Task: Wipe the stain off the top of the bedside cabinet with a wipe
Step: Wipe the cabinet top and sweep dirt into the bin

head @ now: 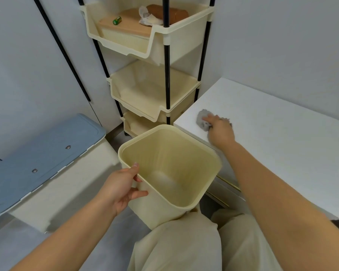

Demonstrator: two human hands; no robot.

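The white bedside cabinet (272, 133) stands at the right, its top facing me. Near its left front corner lies a crumpled grey wipe (202, 119). My right hand (220, 132) lies on top of the wipe, with a finger stretched over it and the rest of the wipe bunched under the palm. No stain shows on the white top. My left hand (121, 187) grips the near rim of an empty cream plastic bin (170, 169), thumb inside and fingers outside, holding it tilted beside the cabinet's front edge.
A cream three-tier rack (155, 85) on black poles stands behind the bin; its top tray holds a wooden box, a green item and crumpled tissue. A cream container with a blue lid (43, 153) sits at left. My knees in beige trousers are below.
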